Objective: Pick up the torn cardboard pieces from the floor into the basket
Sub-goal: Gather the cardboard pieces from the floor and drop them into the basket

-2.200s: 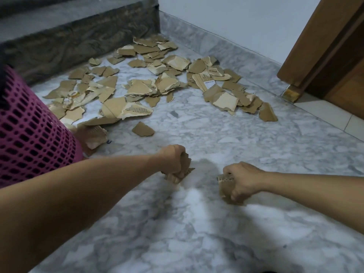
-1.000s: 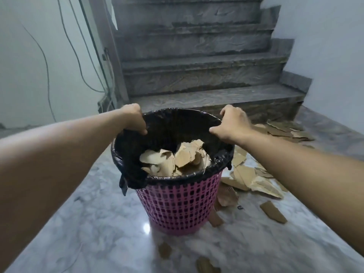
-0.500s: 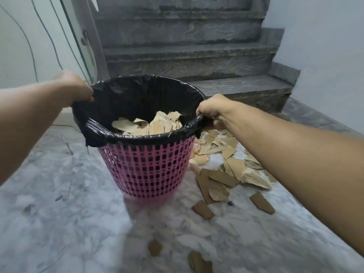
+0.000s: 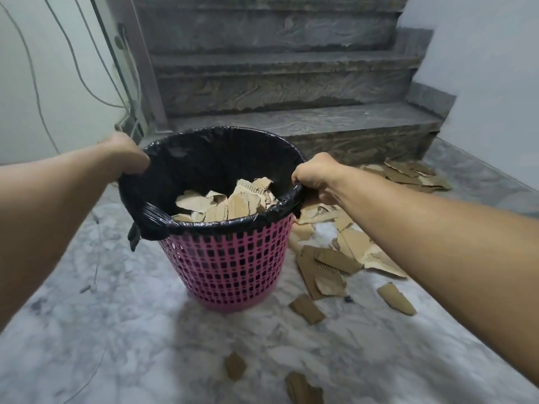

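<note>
A pink mesh basket [image 4: 233, 266] lined with a black plastic bag stands on the marble floor in the middle of the view. Torn cardboard pieces [image 4: 230, 199] fill its lower part. My left hand [image 4: 128, 156] grips the basket's rim on the left side. My right hand [image 4: 318, 176] grips the rim on the right side. More torn cardboard pieces [image 4: 335, 258] lie scattered on the floor to the right of the basket, and two small scraps [image 4: 234, 365] lie in front of it.
Dark stone stairs [image 4: 291, 83] rise directly behind the basket. A white wall with hanging cables [image 4: 73, 62] stands at the left, another wall at the right. More cardboard [image 4: 408, 173] lies at the foot of the stairs on the right.
Both hands dropped the cardboard they held into the basket and took hold of its rim. The basket has shifted slightly toward the cardboard on the right.
</note>
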Motion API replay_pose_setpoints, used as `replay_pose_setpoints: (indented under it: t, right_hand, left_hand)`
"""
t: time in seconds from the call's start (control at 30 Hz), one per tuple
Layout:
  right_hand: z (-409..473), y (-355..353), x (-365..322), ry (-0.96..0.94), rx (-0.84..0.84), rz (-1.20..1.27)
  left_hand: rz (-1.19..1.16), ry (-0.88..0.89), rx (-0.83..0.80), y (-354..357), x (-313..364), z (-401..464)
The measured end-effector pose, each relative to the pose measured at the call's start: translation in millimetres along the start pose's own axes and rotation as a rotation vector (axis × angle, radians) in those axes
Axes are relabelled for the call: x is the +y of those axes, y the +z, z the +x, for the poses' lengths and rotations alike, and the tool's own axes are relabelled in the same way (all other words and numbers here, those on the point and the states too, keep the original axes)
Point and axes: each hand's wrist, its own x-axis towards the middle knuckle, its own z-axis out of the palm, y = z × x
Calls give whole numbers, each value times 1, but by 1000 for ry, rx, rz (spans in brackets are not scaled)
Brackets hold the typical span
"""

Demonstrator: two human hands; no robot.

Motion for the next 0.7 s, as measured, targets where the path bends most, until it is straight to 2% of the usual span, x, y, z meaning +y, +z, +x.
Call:
replay_pose_setpoints:
  t: [0.2, 0.37, 0.5, 0.6, 0.7]
  right_hand:
    - [-11, -26, 11, 0, -15, -78]
    - [-22, -43, 13, 16, -102, -104]
    - [-22, -71, 15, 41, -207, -116]
    - [-19, -100, 28, 63, -206, -115]
    - [-17, -137, 51, 80, -192, -98]
  left_hand:
    - [64, 68, -53, 6, 24, -27]
    - [120, 155, 47, 6, 51, -48]
    - [30, 327, 93, 2, 101, -78]
    - [-78, 480, 30, 2, 149, -108]
    - [-82, 595, -50, 10, 199, -141]
